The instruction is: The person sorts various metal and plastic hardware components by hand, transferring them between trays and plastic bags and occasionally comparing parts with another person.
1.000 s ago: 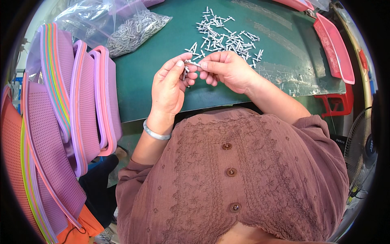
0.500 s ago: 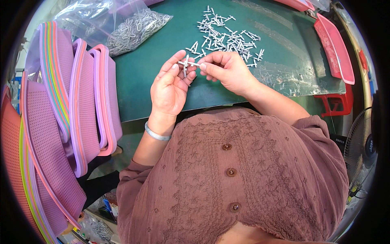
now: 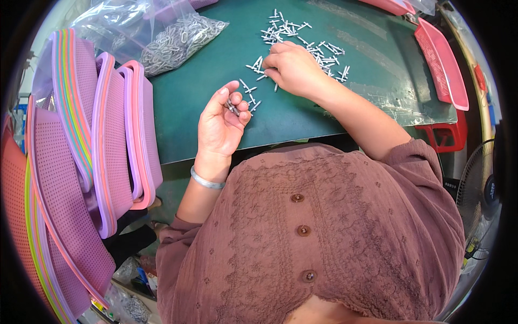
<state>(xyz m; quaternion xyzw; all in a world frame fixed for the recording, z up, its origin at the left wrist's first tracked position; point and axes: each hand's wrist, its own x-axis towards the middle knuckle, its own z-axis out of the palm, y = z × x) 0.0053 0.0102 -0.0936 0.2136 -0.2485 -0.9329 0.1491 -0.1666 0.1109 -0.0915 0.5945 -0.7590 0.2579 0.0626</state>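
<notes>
My left hand [image 3: 221,121] is palm up with its fingers curled round small metal pins [image 3: 232,108], grey and slim. How many it holds is partly hidden. Just beyond its fingertips, several loose pins [image 3: 251,97] lie on the green table. My right hand [image 3: 294,67] reaches palm down over the near left part of a scattered pile of the same silvery pins [image 3: 326,56]. Its fingers are bent and drawn together, with the tips low among the pins. Whatever sits between those fingertips is hidden from view.
A clear plastic bag [image 3: 183,43] of oval metal links lies at the far left of the green table [image 3: 302,116]. Stacked perforated baskets [image 3: 110,140] crowd the left side. At right are a pink basket [image 3: 442,65], a red stool [image 3: 448,132] and a fan [image 3: 480,183].
My right hand has left the left hand and moved up to the pile. The left fingers have curled over the pins, and the loose pins beyond them are now uncovered.
</notes>
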